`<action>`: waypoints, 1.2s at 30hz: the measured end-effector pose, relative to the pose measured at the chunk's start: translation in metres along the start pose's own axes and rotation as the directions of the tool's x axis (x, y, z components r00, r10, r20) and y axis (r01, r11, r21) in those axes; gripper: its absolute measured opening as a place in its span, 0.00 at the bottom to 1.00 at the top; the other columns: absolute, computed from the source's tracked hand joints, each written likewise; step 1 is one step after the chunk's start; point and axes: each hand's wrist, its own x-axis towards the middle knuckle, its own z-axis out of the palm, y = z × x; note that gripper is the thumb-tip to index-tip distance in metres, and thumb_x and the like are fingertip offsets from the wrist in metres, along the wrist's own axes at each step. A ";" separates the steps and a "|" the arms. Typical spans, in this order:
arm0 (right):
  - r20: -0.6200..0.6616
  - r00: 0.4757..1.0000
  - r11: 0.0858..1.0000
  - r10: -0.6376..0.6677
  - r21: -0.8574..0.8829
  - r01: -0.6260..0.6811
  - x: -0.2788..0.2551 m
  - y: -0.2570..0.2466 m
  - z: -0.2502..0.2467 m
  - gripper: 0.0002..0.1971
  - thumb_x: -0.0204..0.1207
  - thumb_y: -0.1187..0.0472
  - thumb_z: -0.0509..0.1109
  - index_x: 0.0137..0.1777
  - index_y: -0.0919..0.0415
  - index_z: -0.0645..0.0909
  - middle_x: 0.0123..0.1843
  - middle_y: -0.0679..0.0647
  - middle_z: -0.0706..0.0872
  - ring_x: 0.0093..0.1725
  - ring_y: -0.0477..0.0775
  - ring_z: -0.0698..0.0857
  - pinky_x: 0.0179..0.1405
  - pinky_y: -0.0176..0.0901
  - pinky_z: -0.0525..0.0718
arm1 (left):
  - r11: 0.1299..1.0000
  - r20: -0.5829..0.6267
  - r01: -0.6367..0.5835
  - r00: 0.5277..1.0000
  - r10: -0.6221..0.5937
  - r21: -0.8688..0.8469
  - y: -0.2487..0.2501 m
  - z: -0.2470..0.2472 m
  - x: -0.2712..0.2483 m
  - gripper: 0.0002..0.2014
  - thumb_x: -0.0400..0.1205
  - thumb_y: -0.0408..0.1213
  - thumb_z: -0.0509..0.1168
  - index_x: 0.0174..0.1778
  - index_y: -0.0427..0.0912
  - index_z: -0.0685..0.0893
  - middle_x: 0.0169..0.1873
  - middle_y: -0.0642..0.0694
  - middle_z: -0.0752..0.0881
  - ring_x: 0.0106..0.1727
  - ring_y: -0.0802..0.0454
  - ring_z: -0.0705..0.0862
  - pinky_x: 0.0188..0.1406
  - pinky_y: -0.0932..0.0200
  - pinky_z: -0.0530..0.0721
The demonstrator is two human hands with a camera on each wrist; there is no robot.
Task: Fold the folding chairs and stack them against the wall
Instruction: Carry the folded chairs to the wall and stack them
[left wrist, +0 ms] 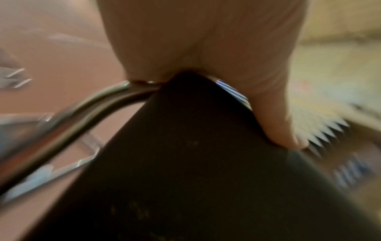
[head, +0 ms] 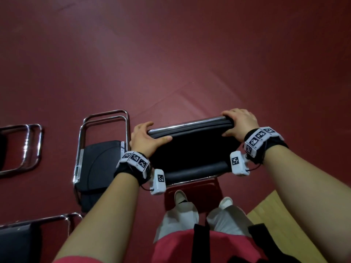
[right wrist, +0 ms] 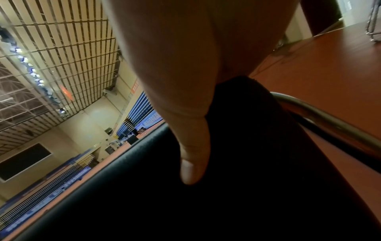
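The left hand (left wrist: 206,40) grips the black chair (left wrist: 185,171) top beside its chrome tube (left wrist: 68,119).

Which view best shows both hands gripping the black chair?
The head view: left hand and right hand each grip an end of the chair top edge. Each wrist view shows only its own thumb and palm against black padding, the left one blurred.

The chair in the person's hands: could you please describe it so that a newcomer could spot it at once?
On the dark red floor, straight ahead of the person's white shoes, is the black padded folding chair with a chrome tube frame. Unlike the similar chairs to its left, the left hand and right hand each hold a top corner.
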 end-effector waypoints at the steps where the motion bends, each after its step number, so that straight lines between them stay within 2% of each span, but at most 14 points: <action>1: -0.004 1.000 1.000 0.010 0.007 -0.010 0.002 0.000 -0.001 0.39 0.60 0.49 0.86 0.73 0.42 0.77 0.70 0.47 0.79 0.73 0.58 0.71 0.79 0.62 0.63 | 0.997 -0.020 0.003 1.000 -0.004 -0.083 -0.004 0.000 0.002 0.48 0.52 0.74 0.74 0.68 0.55 0.81 0.68 0.50 0.77 0.70 0.50 0.77 0.75 0.47 0.76; 4: -0.010 1.000 0.999 0.027 0.042 -0.026 0.007 -0.002 -0.002 0.40 0.57 0.50 0.88 0.71 0.43 0.79 0.71 0.48 0.80 0.73 0.59 0.72 0.78 0.62 0.64 | 0.933 0.014 0.100 0.995 -0.101 -0.345 -0.020 -0.006 0.004 0.38 0.66 0.57 0.81 0.70 0.44 0.82 0.68 0.45 0.81 0.68 0.50 0.81 0.68 0.59 0.78; 6: -0.014 0.999 0.998 0.032 0.058 -0.031 0.009 -0.004 -0.003 0.41 0.55 0.51 0.89 0.71 0.44 0.80 0.71 0.49 0.80 0.73 0.59 0.73 0.77 0.60 0.66 | 0.812 0.067 0.226 0.972 -0.225 -0.538 -0.030 -0.008 0.003 0.29 0.75 0.50 0.78 0.69 0.40 0.82 0.65 0.44 0.85 0.68 0.48 0.82 0.69 0.58 0.77; 8: -0.048 0.997 0.992 0.061 0.113 -0.055 0.009 -0.002 -0.002 0.42 0.53 0.51 0.89 0.71 0.47 0.81 0.71 0.50 0.81 0.72 0.60 0.74 0.76 0.56 0.68 | 0.707 0.109 0.309 0.943 -0.314 -0.636 -0.037 -0.007 0.001 0.33 0.69 0.61 0.77 0.64 0.44 0.84 0.62 0.45 0.88 0.67 0.46 0.84 0.74 0.47 0.77; 10: -0.088 0.991 0.980 0.106 0.177 -0.089 0.008 0.002 0.001 0.44 0.52 0.50 0.90 0.72 0.48 0.81 0.72 0.51 0.80 0.73 0.59 0.73 0.76 0.53 0.69 | 0.659 0.122 0.320 0.936 -0.329 -0.681 -0.046 0.000 0.003 0.41 0.61 0.70 0.77 0.64 0.45 0.85 0.61 0.45 0.89 0.66 0.45 0.85 0.75 0.41 0.77; 12: -0.104 0.984 0.969 0.147 0.216 -0.122 0.007 0.004 0.004 0.45 0.52 0.49 0.90 0.73 0.46 0.79 0.75 0.52 0.77 0.75 0.59 0.71 0.78 0.53 0.69 | 0.646 0.118 0.300 0.944 -0.310 -0.702 -0.043 0.002 0.002 0.39 0.64 0.68 0.78 0.64 0.44 0.84 0.61 0.44 0.89 0.66 0.45 0.85 0.75 0.40 0.76; 15: -0.102 0.969 0.936 0.225 0.299 -0.186 0.006 0.007 0.008 0.48 0.51 0.50 0.90 0.75 0.45 0.77 0.78 0.54 0.72 0.78 0.60 0.68 0.80 0.55 0.67 | 0.648 0.121 0.313 0.938 -0.324 -0.694 -0.044 0.005 0.004 0.23 0.76 0.56 0.75 0.60 0.46 0.82 0.61 0.42 0.87 0.66 0.44 0.84 0.75 0.39 0.75; 19: -0.116 0.964 0.909 0.241 0.375 -0.182 0.006 0.014 0.013 0.51 0.52 0.48 0.90 0.78 0.48 0.74 0.81 0.57 0.68 0.81 0.60 0.65 0.83 0.54 0.63 | 0.664 0.108 0.345 0.922 -0.372 -0.663 -0.042 0.006 0.007 0.23 0.76 0.59 0.74 0.57 0.49 0.78 0.64 0.41 0.84 0.66 0.42 0.83 0.75 0.39 0.75; 23: -0.072 0.981 0.873 0.182 0.471 -0.128 0.009 0.023 0.008 0.45 0.62 0.45 0.86 0.80 0.49 0.72 0.85 0.57 0.63 0.85 0.58 0.59 0.85 0.54 0.57 | 0.651 0.083 0.316 0.928 -0.362 -0.690 -0.036 0.007 0.008 0.21 0.78 0.60 0.71 0.57 0.51 0.79 0.62 0.43 0.86 0.66 0.44 0.84 0.76 0.40 0.75; 25: -0.056 0.981 0.829 0.186 0.545 -0.126 0.012 0.031 0.006 0.39 0.68 0.43 0.82 0.79 0.48 0.73 0.86 0.56 0.63 0.86 0.56 0.59 0.85 0.53 0.56 | 0.646 0.092 0.317 0.929 -0.358 -0.694 -0.030 0.010 0.008 0.24 0.77 0.63 0.71 0.60 0.50 0.78 0.63 0.43 0.84 0.67 0.43 0.82 0.76 0.40 0.75; 27: -0.054 0.976 0.785 0.212 0.605 -0.137 0.017 0.037 0.006 0.38 0.68 0.39 0.80 0.78 0.46 0.75 0.85 0.57 0.65 0.85 0.56 0.62 0.85 0.50 0.57 | 0.634 0.110 0.319 0.931 -0.347 -0.704 -0.020 0.012 0.009 0.32 0.67 0.69 0.73 0.59 0.53 0.78 0.64 0.44 0.84 0.68 0.43 0.82 0.76 0.39 0.74; 29: -0.051 0.965 0.749 0.256 0.642 -0.165 0.020 0.045 0.008 0.43 0.63 0.34 0.79 0.79 0.46 0.73 0.84 0.58 0.65 0.83 0.57 0.64 0.84 0.49 0.60 | 0.618 0.113 0.309 0.935 -0.336 -0.723 -0.016 0.015 0.014 0.38 0.58 0.72 0.77 0.59 0.55 0.78 0.66 0.43 0.84 0.68 0.43 0.82 0.75 0.38 0.74; 33: 0.004 0.907 0.628 0.420 0.721 -0.293 0.027 0.069 0.011 0.53 0.57 0.26 0.77 0.82 0.44 0.66 0.83 0.56 0.65 0.81 0.58 0.68 0.81 0.54 0.67 | 0.637 0.148 0.322 0.939 -0.312 -0.700 -0.008 0.024 0.034 0.49 0.54 0.66 0.84 0.70 0.48 0.79 0.66 0.40 0.85 0.69 0.40 0.83 0.74 0.36 0.76; 36: 0.007 0.917 0.588 0.398 0.766 -0.261 0.043 0.097 0.003 0.48 0.61 0.30 0.78 0.80 0.48 0.69 0.78 0.55 0.71 0.76 0.58 0.73 0.77 0.51 0.71 | 0.672 0.093 0.293 0.944 -0.317 -0.680 0.034 0.036 0.041 0.43 0.58 0.63 0.84 0.66 0.50 0.78 0.64 0.43 0.87 0.67 0.42 0.84 0.72 0.39 0.78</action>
